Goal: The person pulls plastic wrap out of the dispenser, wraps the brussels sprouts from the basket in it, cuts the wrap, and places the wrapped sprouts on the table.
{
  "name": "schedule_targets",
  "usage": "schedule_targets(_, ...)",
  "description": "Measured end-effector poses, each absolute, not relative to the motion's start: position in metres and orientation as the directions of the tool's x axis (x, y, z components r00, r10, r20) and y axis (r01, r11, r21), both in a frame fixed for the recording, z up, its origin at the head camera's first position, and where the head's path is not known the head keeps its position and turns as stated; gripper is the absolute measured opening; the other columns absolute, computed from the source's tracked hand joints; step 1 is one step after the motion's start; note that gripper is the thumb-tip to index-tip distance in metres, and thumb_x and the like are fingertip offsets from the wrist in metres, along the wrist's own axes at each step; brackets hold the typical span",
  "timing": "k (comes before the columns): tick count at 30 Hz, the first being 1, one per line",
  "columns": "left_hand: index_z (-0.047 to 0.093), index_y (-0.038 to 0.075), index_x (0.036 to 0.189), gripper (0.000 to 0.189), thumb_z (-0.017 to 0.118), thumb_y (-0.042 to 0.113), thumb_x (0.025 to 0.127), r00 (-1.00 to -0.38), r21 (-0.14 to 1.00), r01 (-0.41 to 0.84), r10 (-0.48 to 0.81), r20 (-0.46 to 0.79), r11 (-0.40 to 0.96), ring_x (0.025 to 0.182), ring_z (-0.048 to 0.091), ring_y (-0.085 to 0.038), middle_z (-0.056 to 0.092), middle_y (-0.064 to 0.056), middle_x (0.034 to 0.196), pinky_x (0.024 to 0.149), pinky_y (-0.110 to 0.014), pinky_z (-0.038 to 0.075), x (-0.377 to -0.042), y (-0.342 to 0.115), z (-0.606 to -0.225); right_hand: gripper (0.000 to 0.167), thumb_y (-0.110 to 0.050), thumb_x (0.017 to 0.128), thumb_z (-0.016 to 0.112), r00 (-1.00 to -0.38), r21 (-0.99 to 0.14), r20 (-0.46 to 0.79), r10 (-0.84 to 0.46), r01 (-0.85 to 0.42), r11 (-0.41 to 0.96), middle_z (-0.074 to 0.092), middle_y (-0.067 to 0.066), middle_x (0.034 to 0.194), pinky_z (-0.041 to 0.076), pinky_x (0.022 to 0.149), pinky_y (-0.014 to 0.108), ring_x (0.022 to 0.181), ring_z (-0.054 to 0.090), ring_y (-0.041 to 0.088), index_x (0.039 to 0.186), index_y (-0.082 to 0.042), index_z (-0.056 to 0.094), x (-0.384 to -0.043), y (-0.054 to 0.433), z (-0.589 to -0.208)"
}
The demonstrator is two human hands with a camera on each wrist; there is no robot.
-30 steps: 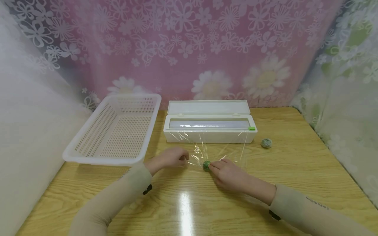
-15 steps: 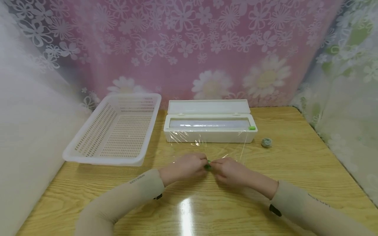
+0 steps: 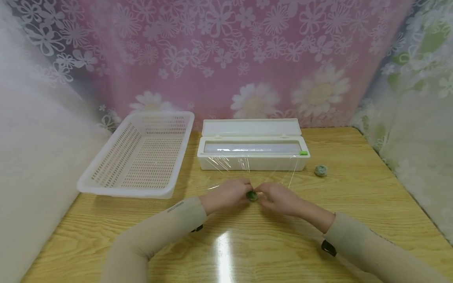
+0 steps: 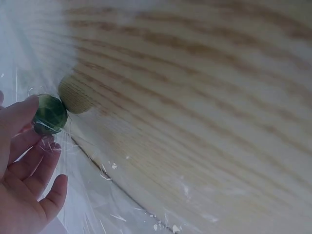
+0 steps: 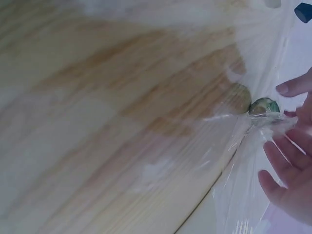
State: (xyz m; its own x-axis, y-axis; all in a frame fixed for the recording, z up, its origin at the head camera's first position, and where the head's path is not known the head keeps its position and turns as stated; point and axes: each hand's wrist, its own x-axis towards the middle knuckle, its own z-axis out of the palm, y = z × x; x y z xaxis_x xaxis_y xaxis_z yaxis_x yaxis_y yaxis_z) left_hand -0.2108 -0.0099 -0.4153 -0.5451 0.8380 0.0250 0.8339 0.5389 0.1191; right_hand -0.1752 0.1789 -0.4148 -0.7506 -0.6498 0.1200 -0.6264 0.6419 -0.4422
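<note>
Just below the centre of the head view, a green ball sat between both hands. The left hand pinched it between thumb and fingers; the right hand was loosely spread, fingertips at the gathered clear film. The ball looked light and probably firm, its sides the surest hold; the film seemed limp, clingy and easily torn (those creases hinted as much), best taken by its bunched part.

No text can be read, the dark lettering on the left sleeve being too small.
</note>
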Motion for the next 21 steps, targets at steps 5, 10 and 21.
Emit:
schedule_targets(5,0.062,0.013,0.086,0.017,0.068,0.026,0.078,-0.572,0.107,0.817,0.82,0.027,0.567,0.069,0.048,-0.005,0.054,0.006,0.082,0.059,-0.015,0.041,-0.216,-0.003,-0.417,0.021,-0.008,0.077,0.06,-0.763,-0.323,0.211,-0.611,-0.644,0.693,0.063,0.007,0.093,0.049,0.072,0.033,0.086,0.058,0.02,0.096,-0.001,0.063,-0.177,0.172,-0.413)
schedule_targets(10,0.062,0.012,0.086,0.02,0.066,0.031,0.08,-0.616,0.137,0.782,0.788,0.017,0.608,0.068,0.049,-0.005,0.055,0.006,0.08,0.059,-0.015,0.041,-0.22,-0.001,-0.42,0.009,-0.007,0.072,0.064,-0.694,-0.172,0.303,-0.654,-0.714,0.678,0.06,0.005,0.078,0.048,0.062,0.032,0.072,0.057,0.019,0.079,-0.003,0.061,-0.178,0.164,-0.415)
schedule_targets(21,0.067,0.013,0.091,0.02,0.062,0.031,0.082,-0.685,0.194,0.708,0.727,-0.046,0.679,0.077,0.045,-0.011,0.051,0.003,0.082,0.064,-0.021,0.041,-0.234,-0.001,-0.42,0.01,-0.008,0.069,0.067,-0.681,-0.091,0.33,-0.654,-0.712,0.697,0.056,0.001,0.069,0.046,0.058,0.033,0.065,0.055,0.017,0.075,-0.004,0.059,-0.192,0.156,-0.422)
